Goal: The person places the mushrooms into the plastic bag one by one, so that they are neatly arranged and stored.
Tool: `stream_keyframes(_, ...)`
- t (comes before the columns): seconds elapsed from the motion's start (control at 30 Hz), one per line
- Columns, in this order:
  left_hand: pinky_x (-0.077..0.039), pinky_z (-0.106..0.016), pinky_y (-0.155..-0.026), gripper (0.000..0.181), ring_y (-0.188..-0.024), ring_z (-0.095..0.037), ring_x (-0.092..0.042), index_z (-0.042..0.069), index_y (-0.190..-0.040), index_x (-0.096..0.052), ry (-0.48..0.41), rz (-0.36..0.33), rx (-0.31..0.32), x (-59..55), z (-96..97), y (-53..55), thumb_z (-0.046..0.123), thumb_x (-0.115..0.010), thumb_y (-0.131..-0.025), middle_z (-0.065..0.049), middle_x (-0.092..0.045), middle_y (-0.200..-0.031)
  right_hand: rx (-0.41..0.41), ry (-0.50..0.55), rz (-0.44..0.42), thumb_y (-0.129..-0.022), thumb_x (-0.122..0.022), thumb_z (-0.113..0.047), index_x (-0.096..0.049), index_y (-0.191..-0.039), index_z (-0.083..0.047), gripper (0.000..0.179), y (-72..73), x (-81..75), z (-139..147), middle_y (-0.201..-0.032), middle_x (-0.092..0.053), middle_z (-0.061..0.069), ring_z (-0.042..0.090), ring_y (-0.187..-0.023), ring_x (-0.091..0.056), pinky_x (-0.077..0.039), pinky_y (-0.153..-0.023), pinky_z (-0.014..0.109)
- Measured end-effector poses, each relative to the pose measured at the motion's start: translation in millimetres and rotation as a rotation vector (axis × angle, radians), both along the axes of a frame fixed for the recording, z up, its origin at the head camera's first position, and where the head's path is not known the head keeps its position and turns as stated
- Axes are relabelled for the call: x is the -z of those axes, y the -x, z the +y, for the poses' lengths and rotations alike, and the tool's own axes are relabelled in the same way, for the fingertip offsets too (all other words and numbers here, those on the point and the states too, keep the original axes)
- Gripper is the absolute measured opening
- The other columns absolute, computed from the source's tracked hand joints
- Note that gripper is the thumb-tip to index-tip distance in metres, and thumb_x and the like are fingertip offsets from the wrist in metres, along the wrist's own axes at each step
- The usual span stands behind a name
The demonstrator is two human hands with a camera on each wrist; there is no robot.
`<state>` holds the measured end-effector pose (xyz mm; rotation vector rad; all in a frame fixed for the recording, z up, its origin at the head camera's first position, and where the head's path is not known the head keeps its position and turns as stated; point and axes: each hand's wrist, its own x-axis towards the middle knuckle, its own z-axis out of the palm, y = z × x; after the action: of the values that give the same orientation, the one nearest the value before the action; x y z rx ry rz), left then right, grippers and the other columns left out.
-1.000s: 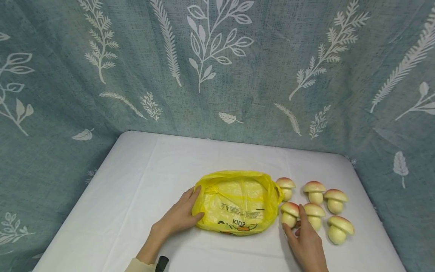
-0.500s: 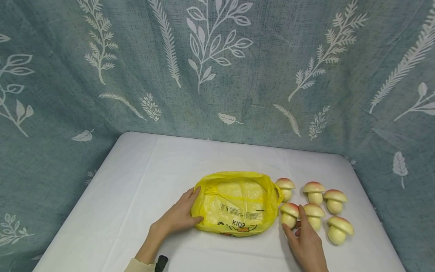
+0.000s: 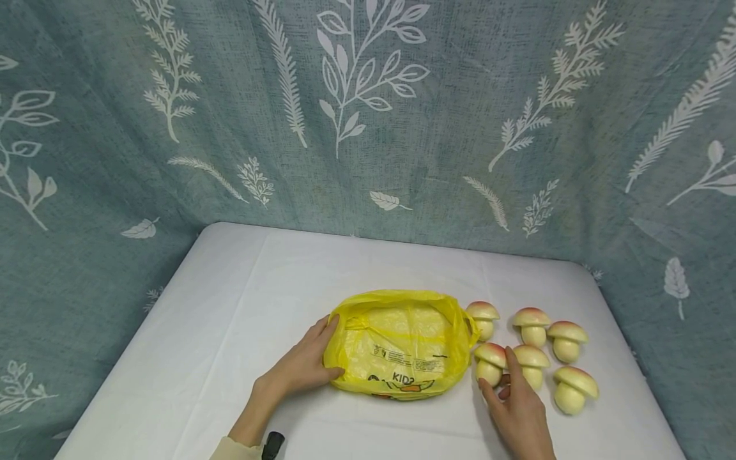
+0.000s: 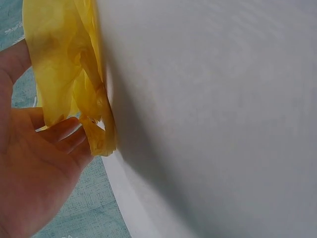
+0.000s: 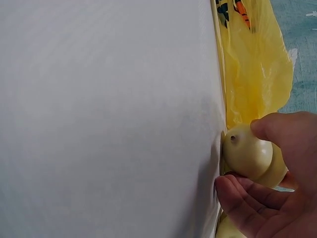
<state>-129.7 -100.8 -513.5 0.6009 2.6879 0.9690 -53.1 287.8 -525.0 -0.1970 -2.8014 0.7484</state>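
Observation:
A yellow plastic bag (image 3: 408,358) lies mid-table with its mouth spread wide; dark print shows inside. My left hand (image 3: 307,361) rests against its left end, fingers fairly straight along the side and thumb by the front. In the left wrist view, the fingertips of that hand (image 4: 44,153) touch the bag's outside (image 4: 54,59). Right of the bag, my right hand (image 3: 517,409) holds the nearest-left toy mushroom (image 3: 489,372) between thumb and fingers. From the right wrist view, the thumb touches that mushroom's rounded stem (image 5: 247,153), and the fingers curl on its other side.
Several more pale mushrooms with reddish caps stand close by, one beside the bag's handle (image 3: 473,329), others further right, such as the front-right mushroom (image 3: 572,396). A white cloth covers the table (image 3: 287,268). Behind hangs a green leaf-patterned curtain (image 3: 368,179).

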Motion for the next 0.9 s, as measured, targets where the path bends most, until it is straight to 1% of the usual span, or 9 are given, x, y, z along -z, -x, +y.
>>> stream_keyframes(0.2, -0.032, -0.05, -0.113, 0.097, -0.146, -0.031, -0.023, 0.004, -0.158, -0.02, 0.0, 0.006, -0.001, 0.5, 0.3, -0.2, 0.033, -0.075, -0.084, -0.016, -0.02, -0.161, -0.01, 0.005, 0.025, -0.09, -0.074, -0.026, -0.037, -0.148, 0.001, 0.074, 1.2, -0.2, -0.3, -0.087, -0.067, 0.008, 0.012, -0.063, -0.052, -0.04, -0.052, 0.026)
stream_keyframes(0.57, -0.029, -0.047, -0.115, 0.098, -0.147, -0.03, -0.022, 0.004, -0.158, -0.018, -0.005, 0.005, -0.001, 2.0, 0.2, -0.5, 0.033, -0.075, -0.083, -0.015, -0.018, -0.162, -0.005, 0.0, 0.052, -0.088, -0.076, -0.024, -0.039, -0.147, 0.0, 0.074, 2.8, 3.2, 1.3, -0.084, -0.067, 0.007, 0.012, -0.063, -0.054, -0.042, -0.053, 0.026)
stream_keyframes(0.9, -0.028, -0.046, -0.115, 0.099, -0.147, -0.03, -0.022, 0.003, -0.158, -0.018, -0.007, 0.011, -0.001, 1.9, 0.9, -0.2, 0.032, -0.076, -0.083, -0.015, -0.018, -0.162, -0.015, -0.01, 0.088, -0.087, -0.078, -0.023, -0.041, -0.146, -0.001, 0.073, 1.0, 3.1, 2.1, -0.08, -0.064, 0.003, 0.009, -0.062, -0.051, -0.041, -0.052, 0.026)
